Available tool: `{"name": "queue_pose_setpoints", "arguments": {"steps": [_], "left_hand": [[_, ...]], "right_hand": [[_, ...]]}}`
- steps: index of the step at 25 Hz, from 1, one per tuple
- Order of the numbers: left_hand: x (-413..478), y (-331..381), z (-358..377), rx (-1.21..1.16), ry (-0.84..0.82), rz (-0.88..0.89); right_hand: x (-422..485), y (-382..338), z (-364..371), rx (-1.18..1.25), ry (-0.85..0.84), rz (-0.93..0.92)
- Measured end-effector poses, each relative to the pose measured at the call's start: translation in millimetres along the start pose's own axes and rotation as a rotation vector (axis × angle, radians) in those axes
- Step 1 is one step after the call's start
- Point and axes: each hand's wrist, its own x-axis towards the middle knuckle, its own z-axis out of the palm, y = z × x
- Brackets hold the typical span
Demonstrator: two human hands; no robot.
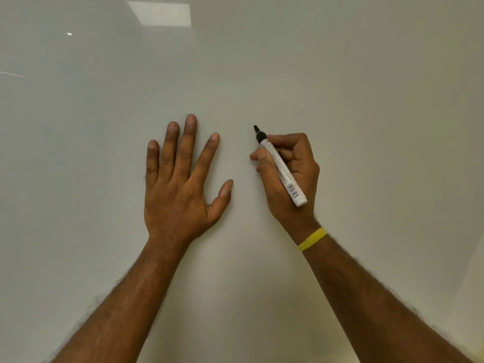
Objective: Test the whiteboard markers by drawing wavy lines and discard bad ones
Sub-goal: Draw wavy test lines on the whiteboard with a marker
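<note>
The whiteboard (340, 87) fills the head view. Both forearms enter from the 6 o'clock edge.

Left hand (178, 189): lies flat, palm down, on the board, just at 9 o'clock of the view centre. All four fingers are straight and spread, pointing to 12 o'clock. The thumb is extended toward 2 o'clock. The hand holds nothing.

Right hand (290, 176): sits at 3 o'clock of the left hand, apart from it. Its fingers are curled round a whiteboard marker (279, 166) in a writing grip, thumb and forefinger pinching the barrel near the front end.

The marker has a white barrel with printed text and a barcode, and a black collar. It is uncapped. The black tip (256, 127) points to 11 o'clock. The rear end points to 5 o'clock, over the back of the hand. Whether the tip touches the board cannot be told.

A yellow wristband (313, 239) circles the right wrist.

A rectangular light reflection (159, 13) shows on the board at 11 o'clock, near the top edge.
</note>
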Motion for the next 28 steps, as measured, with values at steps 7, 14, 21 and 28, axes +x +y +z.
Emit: {"name": "queue_pose_setpoints", "arguments": {"steps": [7,14,21,28], "left_hand": [[-2,0,3,0.013,0.013,-0.002],[-3,1,4,0.004,0.011,-0.005],[-5,2,4,-0.001,0.017,-0.008],[-7,3,5,-0.005,0.026,-0.012]], "right_hand": [[-23,17,-7,-0.064,-0.002,-0.084],[-48,29,-16,-0.135,-0.021,-0.119],[-76,38,-30,-0.16,0.0,-0.045],[-113,43,-46,-0.148,0.031,0.08]]}}
